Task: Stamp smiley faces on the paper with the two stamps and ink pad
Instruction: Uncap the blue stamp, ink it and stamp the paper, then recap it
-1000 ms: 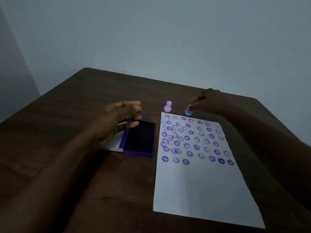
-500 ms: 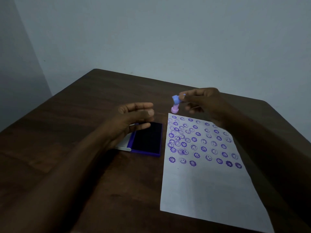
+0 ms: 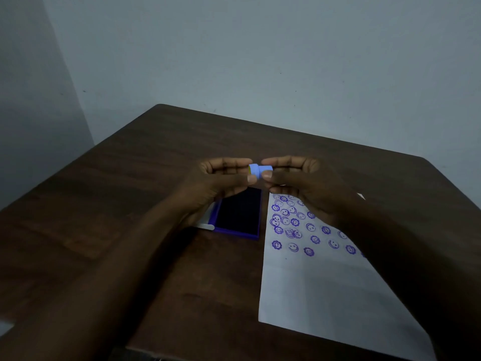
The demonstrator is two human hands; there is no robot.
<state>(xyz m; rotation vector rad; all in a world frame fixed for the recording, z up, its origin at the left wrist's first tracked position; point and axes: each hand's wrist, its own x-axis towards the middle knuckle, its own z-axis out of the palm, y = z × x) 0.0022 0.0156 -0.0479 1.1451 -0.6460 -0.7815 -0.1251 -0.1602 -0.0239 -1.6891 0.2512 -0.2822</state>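
Both hands meet in the air above the far end of the ink pad, pinching the small blue stamp (image 3: 257, 171) between them. My left hand (image 3: 221, 178) grips its left end with thumb and forefinger. My right hand (image 3: 299, 178) grips its right end the same way. The stamp lies sideways. Below them the open purple ink pad (image 3: 238, 216) rests on the table, its lid folded out to the left. The white paper (image 3: 325, 287) lies right of the pad, with several purple smiley prints on its far half. The pink stamp is hidden from view.
The dark wooden table (image 3: 130, 204) runs to a grey wall behind. Its near edge shows at the bottom left. The lower half of the paper is unprinted.
My right hand lifted the blue stamp off the table by the paper's far edge and carried it left. My left hand rose to meet it and closed on its other end.
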